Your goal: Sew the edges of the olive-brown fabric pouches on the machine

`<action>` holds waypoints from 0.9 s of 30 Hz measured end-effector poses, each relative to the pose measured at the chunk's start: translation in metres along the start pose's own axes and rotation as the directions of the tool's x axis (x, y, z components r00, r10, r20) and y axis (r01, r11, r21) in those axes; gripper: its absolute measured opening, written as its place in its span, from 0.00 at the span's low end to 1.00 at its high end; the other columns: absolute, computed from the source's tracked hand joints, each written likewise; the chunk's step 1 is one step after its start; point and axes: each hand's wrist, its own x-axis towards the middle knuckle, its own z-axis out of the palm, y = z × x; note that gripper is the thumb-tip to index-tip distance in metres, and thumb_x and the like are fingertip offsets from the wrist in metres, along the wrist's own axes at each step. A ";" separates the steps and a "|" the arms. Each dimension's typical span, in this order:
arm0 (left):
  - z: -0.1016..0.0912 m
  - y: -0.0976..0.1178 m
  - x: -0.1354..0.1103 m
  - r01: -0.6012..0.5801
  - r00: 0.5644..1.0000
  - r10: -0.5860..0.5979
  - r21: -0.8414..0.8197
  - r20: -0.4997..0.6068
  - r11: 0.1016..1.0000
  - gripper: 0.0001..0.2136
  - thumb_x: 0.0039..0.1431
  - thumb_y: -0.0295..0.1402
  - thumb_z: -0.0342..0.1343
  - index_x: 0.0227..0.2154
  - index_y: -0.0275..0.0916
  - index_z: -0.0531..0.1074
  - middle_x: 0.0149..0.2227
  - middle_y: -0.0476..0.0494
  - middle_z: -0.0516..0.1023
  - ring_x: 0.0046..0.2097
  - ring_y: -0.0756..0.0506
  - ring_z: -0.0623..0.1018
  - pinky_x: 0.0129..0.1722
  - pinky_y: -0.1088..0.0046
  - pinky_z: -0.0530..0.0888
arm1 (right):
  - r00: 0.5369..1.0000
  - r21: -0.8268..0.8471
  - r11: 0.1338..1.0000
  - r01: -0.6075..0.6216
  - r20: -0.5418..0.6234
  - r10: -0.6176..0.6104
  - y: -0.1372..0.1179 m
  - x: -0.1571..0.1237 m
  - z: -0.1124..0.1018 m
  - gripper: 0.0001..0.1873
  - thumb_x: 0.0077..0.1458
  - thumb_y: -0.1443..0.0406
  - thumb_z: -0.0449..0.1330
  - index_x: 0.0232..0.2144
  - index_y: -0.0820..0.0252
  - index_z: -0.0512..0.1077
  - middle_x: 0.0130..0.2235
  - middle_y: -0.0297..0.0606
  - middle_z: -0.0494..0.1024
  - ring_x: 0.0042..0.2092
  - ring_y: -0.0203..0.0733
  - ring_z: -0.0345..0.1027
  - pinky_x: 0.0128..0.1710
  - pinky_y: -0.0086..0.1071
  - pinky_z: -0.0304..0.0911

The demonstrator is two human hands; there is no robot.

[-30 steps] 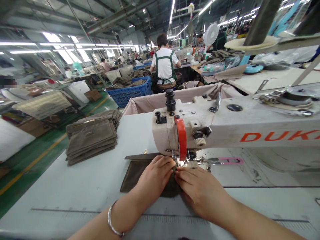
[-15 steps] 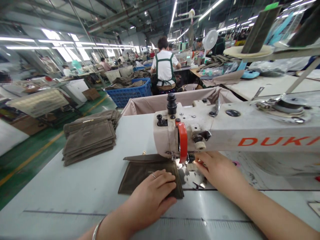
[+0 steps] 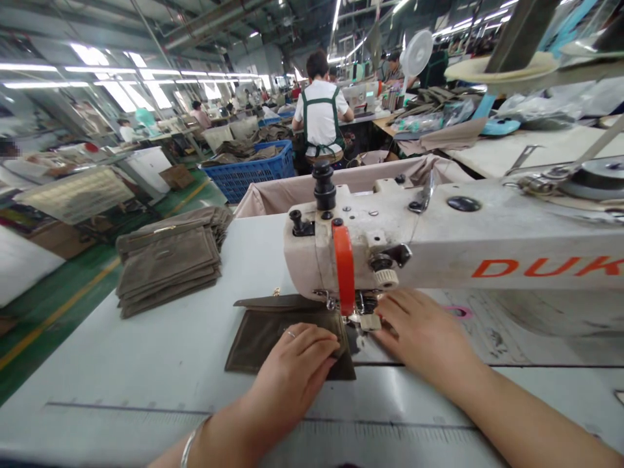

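A white sewing machine with an orange guard stands across the table. Under its needle lies a dark olive fabric piece, flat on the grey tabletop. My left hand presses flat on the near right corner of that fabric, fingers spread, a ring on one finger. My right hand rests just right of the presser foot, fingertips touching the area below the needle. Whether it pinches anything is hidden by the machine head.
A stack of similar olive fabric pieces sits at the table's left. A beige cloth bin hangs behind the machine. Beyond, a seated person in a white shirt works beside a blue crate. Green floor lies to the left.
My right hand left the fabric and moved up to the right of the presser foot. My left hand shifted back and flattened on the fabric, which now shows more of its surface.
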 end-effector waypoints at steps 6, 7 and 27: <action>-0.004 -0.001 -0.003 0.120 0.983 -0.132 -0.104 -0.125 0.987 0.11 0.66 0.25 0.46 0.46 0.39 0.69 0.47 0.43 0.75 0.50 0.47 0.74 0.51 0.70 0.73 | 0.924 0.268 0.906 0.328 0.111 -0.367 -0.024 -0.013 -0.002 0.10 0.61 0.69 0.56 0.44 0.56 0.71 0.44 0.37 0.74 0.45 0.41 0.66 0.45 0.37 0.62; -0.005 0.000 -0.002 0.110 0.982 -0.121 -0.084 -0.143 0.990 0.11 0.66 0.24 0.46 0.47 0.39 0.69 0.49 0.43 0.75 0.51 0.47 0.74 0.52 0.69 0.73 | 0.913 0.236 0.901 0.364 0.103 -0.395 -0.026 -0.014 0.001 0.09 0.62 0.69 0.55 0.43 0.57 0.71 0.42 0.37 0.75 0.44 0.41 0.66 0.44 0.36 0.63; 0.003 -0.012 0.012 -0.242 0.957 0.186 0.262 0.222 0.934 0.15 0.67 0.25 0.45 0.54 0.31 0.65 0.57 0.37 0.69 0.61 0.40 0.65 0.63 0.58 0.64 | 0.918 0.215 0.894 0.392 -0.025 -0.396 -0.039 -0.014 0.014 0.07 0.59 0.70 0.55 0.35 0.60 0.73 0.35 0.36 0.76 0.38 0.43 0.67 0.40 0.38 0.65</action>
